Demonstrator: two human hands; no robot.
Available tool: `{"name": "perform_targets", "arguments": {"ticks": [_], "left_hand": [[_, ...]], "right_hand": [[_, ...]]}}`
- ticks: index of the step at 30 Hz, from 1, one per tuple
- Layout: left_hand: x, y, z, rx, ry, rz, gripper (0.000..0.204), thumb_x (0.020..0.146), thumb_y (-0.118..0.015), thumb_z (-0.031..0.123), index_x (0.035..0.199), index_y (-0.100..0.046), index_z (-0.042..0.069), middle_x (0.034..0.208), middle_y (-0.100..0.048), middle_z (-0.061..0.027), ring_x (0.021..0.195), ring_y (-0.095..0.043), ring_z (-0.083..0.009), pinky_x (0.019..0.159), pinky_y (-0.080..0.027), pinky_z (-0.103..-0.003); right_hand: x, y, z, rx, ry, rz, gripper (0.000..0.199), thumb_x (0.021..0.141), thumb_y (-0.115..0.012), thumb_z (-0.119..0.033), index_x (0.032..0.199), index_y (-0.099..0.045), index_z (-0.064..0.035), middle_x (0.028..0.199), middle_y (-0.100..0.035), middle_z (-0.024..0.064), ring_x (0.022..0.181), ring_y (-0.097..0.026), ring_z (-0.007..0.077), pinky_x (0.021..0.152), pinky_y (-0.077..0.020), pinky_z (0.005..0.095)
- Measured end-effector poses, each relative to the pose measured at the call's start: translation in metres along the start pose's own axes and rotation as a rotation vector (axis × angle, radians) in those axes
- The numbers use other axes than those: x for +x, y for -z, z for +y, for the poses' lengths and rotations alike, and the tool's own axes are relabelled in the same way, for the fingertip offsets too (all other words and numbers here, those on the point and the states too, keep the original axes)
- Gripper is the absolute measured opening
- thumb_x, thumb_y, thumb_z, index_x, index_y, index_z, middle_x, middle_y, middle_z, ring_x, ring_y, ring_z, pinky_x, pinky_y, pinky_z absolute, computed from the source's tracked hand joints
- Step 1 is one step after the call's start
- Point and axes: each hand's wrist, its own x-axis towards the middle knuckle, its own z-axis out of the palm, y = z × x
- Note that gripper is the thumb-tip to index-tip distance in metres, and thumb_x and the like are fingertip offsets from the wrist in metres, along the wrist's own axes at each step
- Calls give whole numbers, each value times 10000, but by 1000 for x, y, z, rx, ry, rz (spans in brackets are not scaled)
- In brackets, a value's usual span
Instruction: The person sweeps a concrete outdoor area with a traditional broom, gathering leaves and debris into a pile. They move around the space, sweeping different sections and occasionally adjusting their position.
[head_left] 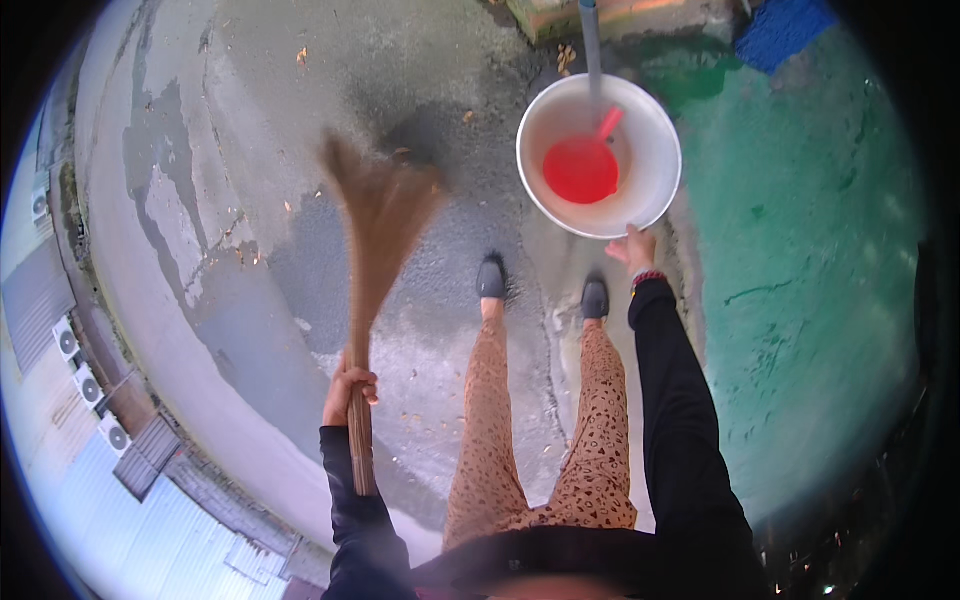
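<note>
My left hand is wrapped around the lower handle of a straw-coloured broom. The broom's bristle end points up and away from me, blurred by motion. My right hand is at the near rim of a white bucket, fingertips on the edge and thumb outside it. Inside the bucket lies a red dipper with a short handle leaning toward the far right. A grey pipe reaches down over the bucket's far side.
My feet in dark shoes stand on wet concrete. Green-painted ground spreads to the right. A low ledge and a blue mat-like piece are at the far side. Metal roofing and several outdoor fan units appear far left.
</note>
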Motion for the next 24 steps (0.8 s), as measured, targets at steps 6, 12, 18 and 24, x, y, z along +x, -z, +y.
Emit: {"name": "perform_targets", "arguments": {"ticks": [6, 12, 18, 24], "left_hand": [[11, 88, 17, 48, -178, 198, 597, 755, -503, -6, 1303, -348, 173, 690, -481, -58, 489, -497, -142, 453, -498, -307], [-13, 103, 48, -690, 150, -356, 153, 836, -478, 72, 741, -358, 73, 629, -364, 13, 517, -409, -75, 511, -410, -235], [-36, 34, 76, -822, 216, -675, 116, 820, -466, 51, 884, -397, -18, 676, -382, -16, 517, -456, -78, 496, -452, -250], [-35, -62, 116, -420, 368, -843, 500, 792, -486, 41, 1264, -349, -51, 683, -399, -21, 464, -448, -59, 374, -434, -219]], "right_hand": [[2, -5, 2, -31, 187, -16, 340, 897, -425, -19, 1212, -382, 98, 1010, -597, 292, 724, -677, 392, 607, -623, 414], [-25, 14, 37, 109, 140, 31, 456, 797, -399, 42, 1250, -447, 45, 992, -620, 264, 673, -678, 379, 532, -624, 417], [-41, 62, 110, 143, 5, 154, 457, 772, -406, 52, 1227, -391, 100, 875, -610, 326, 567, -653, 412, 476, -612, 418], [-61, 97, 154, 129, -41, 219, 449, 806, -437, 32, 1249, -370, 62, 871, -612, 311, 579, -655, 415, 466, -608, 432]]}}
